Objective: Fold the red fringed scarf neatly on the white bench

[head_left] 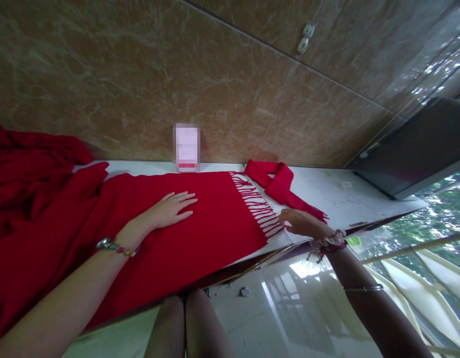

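Note:
A wide red shawl (215, 219) lies spread flat along a white ledge, its fringe (257, 211) of twisted tassels fanned out at the right end. My left hand (174, 208) rests palm down on the cloth with the fingers stretched out; a ring and a beaded bracelet show on it. At the near corner of the fringe my right hand (302, 223) is closed, its fingertips pinching a tassel. Just beyond that hand a narrow red scarf (276, 181) lies folded in a loop, its own fringed end close to my knuckles.
A heap of red cloth (32, 164) is bunched at the left. Against the brown marbled wall (140, 79) stands a small blurred pink-white card or box (187, 146). A dark panel (412, 149) rises at the right end. Below the ledge's front edge are shiny floor (274, 308) and pale railings (423, 293).

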### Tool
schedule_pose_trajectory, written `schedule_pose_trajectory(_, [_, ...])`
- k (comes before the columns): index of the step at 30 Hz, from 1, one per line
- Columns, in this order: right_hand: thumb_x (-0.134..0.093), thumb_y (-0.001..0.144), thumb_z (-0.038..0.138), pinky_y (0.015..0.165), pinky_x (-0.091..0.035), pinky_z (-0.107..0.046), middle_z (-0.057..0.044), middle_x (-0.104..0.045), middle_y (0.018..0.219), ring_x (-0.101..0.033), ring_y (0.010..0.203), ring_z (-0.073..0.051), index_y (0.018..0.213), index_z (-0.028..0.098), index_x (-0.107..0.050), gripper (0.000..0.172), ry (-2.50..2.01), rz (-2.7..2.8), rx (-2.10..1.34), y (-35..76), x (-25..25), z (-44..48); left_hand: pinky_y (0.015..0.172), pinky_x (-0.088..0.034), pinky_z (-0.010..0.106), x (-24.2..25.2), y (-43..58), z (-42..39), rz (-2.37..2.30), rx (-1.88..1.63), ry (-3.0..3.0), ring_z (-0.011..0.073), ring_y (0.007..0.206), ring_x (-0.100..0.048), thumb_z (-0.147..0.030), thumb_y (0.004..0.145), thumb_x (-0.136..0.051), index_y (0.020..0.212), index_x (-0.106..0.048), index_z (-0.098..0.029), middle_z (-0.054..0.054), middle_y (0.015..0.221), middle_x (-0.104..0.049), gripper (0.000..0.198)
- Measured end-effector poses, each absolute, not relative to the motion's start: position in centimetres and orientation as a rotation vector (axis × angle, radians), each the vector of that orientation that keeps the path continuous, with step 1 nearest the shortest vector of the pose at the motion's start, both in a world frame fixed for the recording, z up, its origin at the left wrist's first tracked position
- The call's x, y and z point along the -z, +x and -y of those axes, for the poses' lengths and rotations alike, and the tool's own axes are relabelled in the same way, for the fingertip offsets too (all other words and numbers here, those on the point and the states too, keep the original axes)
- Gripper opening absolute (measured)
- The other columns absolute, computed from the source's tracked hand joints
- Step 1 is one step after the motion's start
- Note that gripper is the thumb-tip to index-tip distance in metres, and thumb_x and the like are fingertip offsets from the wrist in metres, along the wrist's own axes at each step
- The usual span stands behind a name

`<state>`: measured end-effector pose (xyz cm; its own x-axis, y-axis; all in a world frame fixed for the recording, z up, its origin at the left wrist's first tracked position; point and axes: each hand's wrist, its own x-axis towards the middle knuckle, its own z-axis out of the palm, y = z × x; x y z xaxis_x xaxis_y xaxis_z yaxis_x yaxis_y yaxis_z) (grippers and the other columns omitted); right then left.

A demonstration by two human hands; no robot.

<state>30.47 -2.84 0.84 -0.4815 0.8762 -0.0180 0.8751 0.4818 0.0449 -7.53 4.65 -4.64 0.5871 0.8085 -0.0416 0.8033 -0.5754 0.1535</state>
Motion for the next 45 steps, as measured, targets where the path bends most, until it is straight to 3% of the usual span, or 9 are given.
schedule_pose_trajectory(5, [-0.044,0.078,0.01,0.077,-0.046,-0.027,-0.007,-0.064,0.083,-0.057,0.081,-0.016,0.078,0.017,-0.063,0.019,1.482,-2.676,0.053,28.6,-2.3,1.7,0.105,-0.016,0.043,4.3,-7.3,-4.4,-1.387,-0.033,2.644,0.0209,0.13,-0.024,-0.045,0.085,-0.032,0.132,-0.037,-0.027,0.002,0.142,-0.031,0.05])
schedule_pose_trajectory(8, [-0.045,0.081,0.014,0.084,-0.044,-0.03,-0.008,-0.063,0.095,-0.056,0.092,-0.017,0.09,0.016,-0.061,0.019,1.44,-2.741,0.061,26.3,-2.4,0.0,0.105,-0.013,0.046,4.2,-7.2,-4.2,-1.532,-0.1,2.63,0.0238,0.131,-0.021,-0.044,0.086,-0.032,0.133,-0.036,-0.026,0.003,0.143,-0.028,0.051])
schedule_pose_trajectory(13, [-0.042,0.086,0.029,0.101,-0.031,-0.034,-0.014,-0.048,0.127,-0.039,0.121,-0.019,0.123,0.013,-0.045,0.04,1.637,-2.886,-0.006,21.4,0.1,-3.7,0.103,-0.017,0.052,4.2,-7.2,-4.1,-1.821,-0.059,2.462,0.029,0.132,-0.018,-0.049,0.086,-0.028,0.135,-0.032,-0.025,0.006,0.145,-0.023,0.054])
schedule_pose_trajectory(17, [-0.042,0.086,0.039,0.104,-0.025,-0.045,-0.015,-0.033,0.139,-0.023,0.131,-0.024,0.133,0.013,-0.034,0.054,1.667,-2.894,0.006,17.8,2.9,-6.0,0.103,-0.018,0.051,4.2,-7.2,-4.1,-1.833,-0.03,2.46,0.0289,0.132,-0.018,-0.05,0.086,-0.028,0.135,-0.031,-0.026,0.005,0.145,-0.023,0.055])
schedule_pose_trajectory(22, [-0.031,0.09,0.042,0.103,-0.023,-0.049,-0.012,-0.033,0.14,-0.024,0.131,-0.024,0.133,0.018,-0.035,0.05,1.631,-2.83,0.024,16.5,4.6,-6.7,0.102,-0.019,0.053,4.4,-7.6,-4.5,-2.011,-0.111,2.341,0.0302,0.132,-0.019,-0.05,0.087,-0.024,0.134,-0.034,-0.025,0.007,0.144,-0.023,0.055])
schedule_pose_trajectory(28, [-0.031,0.09,0.03,0.097,-0.028,-0.057,-0.014,-0.03,0.141,-0.028,0.129,-0.027,0.133,0.02,-0.036,0.044,1.76,-2.629,-0.163,19.9,4.6,-7.0,0.1,-0.022,0.055,4.3,-7.9,-4.5,-2.085,-0.091,2.267,0.0325,0.131,-0.02,-0.051,0.086,-0.023,0.136,-0.031,-0.024,0.008,0.144,-0.023,0.058])
schedule_pose_trajectory(32, [-0.031,0.089,0.029,0.095,-0.029,-0.059,-0.016,-0.034,0.139,-0.03,0.127,-0.03,0.132,0.016,-0.037,0.045,1.871,-2.519,-0.155,20.6,3.8,-7.9,0.1,-0.021,0.056,3.7,-7.8,-4.7,-2.052,-0.035,2.23,0.0337,0.131,-0.017,-0.051,0.085,-0.024,0.137,-0.029,-0.023,0.009,0.145,-0.021,0.059])
schedule_pose_trajectory(38, [-0.028,0.09,0.035,0.1,-0.026,-0.053,-0.012,-0.027,0.143,-0.02,0.132,-0.026,0.136,0.018,-0.03,0.048,1.748,-2.772,0.021,15.3,3.3,-8.3,0.095,-0.026,0.058,3.0,-6.8,-6.9,-2.199,-0.153,2.158,0.035,0.124,-0.033,-0.049,0.086,-0.019,0.133,-0.036,-0.019,0.017,0.136,-0.038,0.058])
schedule_pose_trajectory(45, [-0.026,0.091,0.034,0.1,-0.026,-0.052,-0.007,-0.028,0.143,-0.025,0.13,-0.026,0.135,0.025,-0.031,0.046,1.678,-2.731,-0.007,14.9,4.9,-8.5,0.1,-0.019,0.059,4.7,-6.9,-8.6,-2.267,-0.174,2.028,0.0364,0.131,-0.014,-0.058,0.083,-0.02,0.137,-0.028,-0.025,0.008,0.145,-0.023,0.064])
